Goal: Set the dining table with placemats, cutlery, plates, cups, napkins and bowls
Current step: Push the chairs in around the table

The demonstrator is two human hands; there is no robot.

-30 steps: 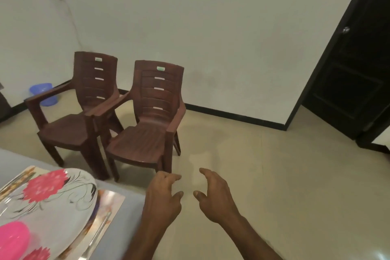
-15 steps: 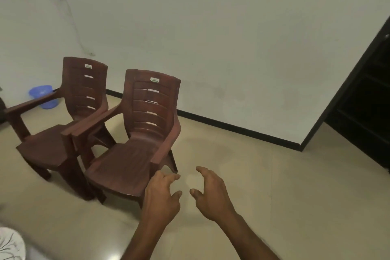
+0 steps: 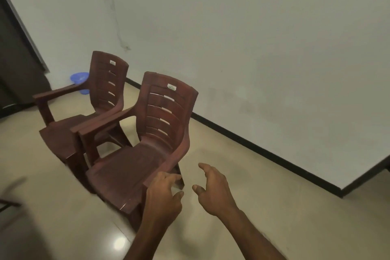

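While both hands, left hand (image 3: 163,200) and right hand (image 3: 213,191), hang loosely curled and empty, the near chair (image 3: 147,143) label reads "DELUX".

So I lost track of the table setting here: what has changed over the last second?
The view swung away from the table: the floral plate, pink bowl and placemat have left the picture, and the two brown chairs now sit nearer, in the middle. Nothing was taken hold of or let go. The left hand and right hand stay empty, fingers loosely curled, side by side.
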